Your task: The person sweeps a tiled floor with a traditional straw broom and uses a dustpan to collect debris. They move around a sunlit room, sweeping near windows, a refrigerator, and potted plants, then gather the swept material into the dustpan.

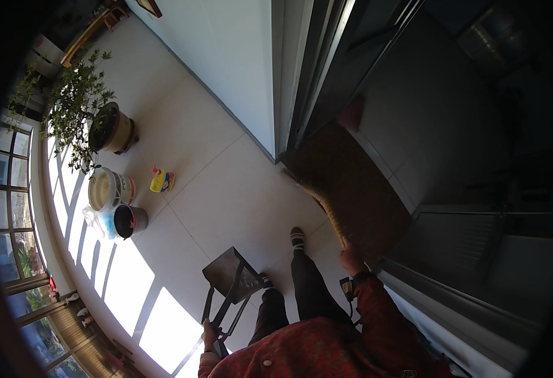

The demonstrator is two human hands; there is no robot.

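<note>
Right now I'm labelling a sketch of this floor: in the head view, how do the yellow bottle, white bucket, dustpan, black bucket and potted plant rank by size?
1. Potted plant
2. Dustpan, handle included, in the left hand
3. White bucket
4. Black bucket
5. Yellow bottle

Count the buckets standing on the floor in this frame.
2: the white bucket at the picture's left, near the potted plant, and the smaller black bucket close by it. More may be hidden in the dark areas.
</note>
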